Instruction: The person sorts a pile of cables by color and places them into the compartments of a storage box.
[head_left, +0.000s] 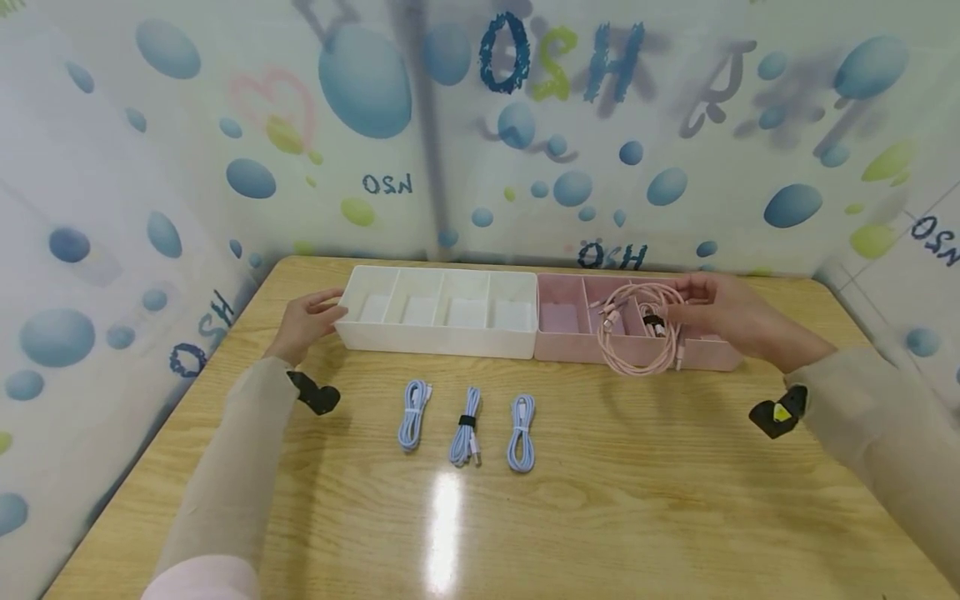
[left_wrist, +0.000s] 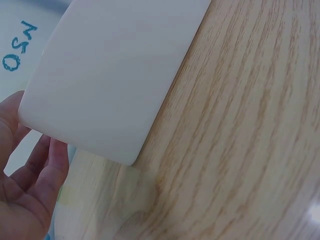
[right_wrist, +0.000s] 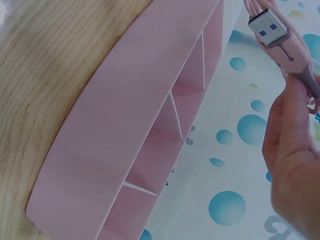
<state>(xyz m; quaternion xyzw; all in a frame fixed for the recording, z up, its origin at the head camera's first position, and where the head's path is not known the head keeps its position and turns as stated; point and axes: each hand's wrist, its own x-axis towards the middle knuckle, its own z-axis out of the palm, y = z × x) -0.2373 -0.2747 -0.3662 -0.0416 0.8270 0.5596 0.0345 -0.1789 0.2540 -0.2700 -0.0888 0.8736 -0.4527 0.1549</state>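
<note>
Pink cable [head_left: 636, 369] hangs in loops right of the head view's centre, in front of and above the pink box [head_left: 562, 347], pinched by the right hand [head_left: 731, 312]. Its plug [right_wrist: 287, 45] shows at the upper right of the right wrist view. At centre left, the left hand [head_left: 300, 325] touches the white box's [head_left: 435, 340] end with relaxed fingers. Three bundled blue cables [head_left: 462, 442] lie just below centre on the table [head_left: 637, 483].

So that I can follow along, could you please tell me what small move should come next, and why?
Probably lower the pink cables into the pink box: the right hand holds them raised at its open-topped compartments.
</note>
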